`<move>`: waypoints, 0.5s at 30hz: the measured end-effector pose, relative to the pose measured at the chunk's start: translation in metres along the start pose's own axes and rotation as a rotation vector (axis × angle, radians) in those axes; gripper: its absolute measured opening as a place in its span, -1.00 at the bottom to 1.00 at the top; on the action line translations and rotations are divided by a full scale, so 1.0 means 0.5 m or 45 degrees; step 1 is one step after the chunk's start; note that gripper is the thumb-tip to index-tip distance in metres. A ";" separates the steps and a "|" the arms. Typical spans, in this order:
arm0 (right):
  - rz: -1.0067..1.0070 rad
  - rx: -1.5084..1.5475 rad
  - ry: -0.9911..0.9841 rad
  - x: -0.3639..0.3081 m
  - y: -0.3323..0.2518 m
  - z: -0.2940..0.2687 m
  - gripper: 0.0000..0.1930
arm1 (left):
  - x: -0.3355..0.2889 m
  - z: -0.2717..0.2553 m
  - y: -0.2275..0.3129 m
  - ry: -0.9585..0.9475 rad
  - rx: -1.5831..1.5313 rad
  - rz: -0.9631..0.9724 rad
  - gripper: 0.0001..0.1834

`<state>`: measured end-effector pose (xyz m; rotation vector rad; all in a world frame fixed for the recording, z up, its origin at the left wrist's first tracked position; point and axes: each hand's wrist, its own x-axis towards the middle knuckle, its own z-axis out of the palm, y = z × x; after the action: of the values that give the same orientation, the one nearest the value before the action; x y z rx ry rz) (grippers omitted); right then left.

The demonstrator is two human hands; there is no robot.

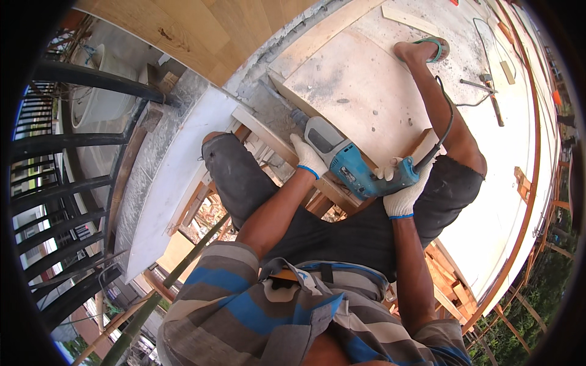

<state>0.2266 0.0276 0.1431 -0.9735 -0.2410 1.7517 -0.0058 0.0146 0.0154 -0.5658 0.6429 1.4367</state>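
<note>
Power drill (350, 169) probably heavy, rigid; best held thus: right hand (410, 194) wrapped round near-right handle (407, 173), left hand (309, 156) curled round far-left housing (322, 135).

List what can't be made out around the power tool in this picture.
Head view: the trigger of the power tool, covered by the right grip.
Head view: how the left grip closes underneath, hidden by the tool's body.
Head view: the tip of the bit, too small and blending into grey debris.
Head view: the left foot, hidden behind the bent left leg.
</note>
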 end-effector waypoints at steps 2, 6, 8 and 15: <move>-0.001 0.004 0.002 0.001 0.000 0.005 -0.30 | -0.001 0.001 0.001 0.002 -0.004 0.006 0.27; -0.009 -0.017 0.042 0.009 0.009 0.011 -0.31 | -0.008 0.010 0.012 0.012 -0.003 -0.013 0.27; -0.035 0.005 0.057 0.000 0.008 0.017 -0.30 | -0.007 0.009 0.014 -0.001 -0.002 -0.016 0.26; -0.051 -0.017 0.039 0.005 0.004 0.017 -0.28 | 0.006 -0.004 0.008 -0.005 -0.025 0.031 0.29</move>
<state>0.2189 0.0315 0.1463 -0.9980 -0.2513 1.6991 -0.0097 0.0152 0.0120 -0.5720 0.6352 1.4677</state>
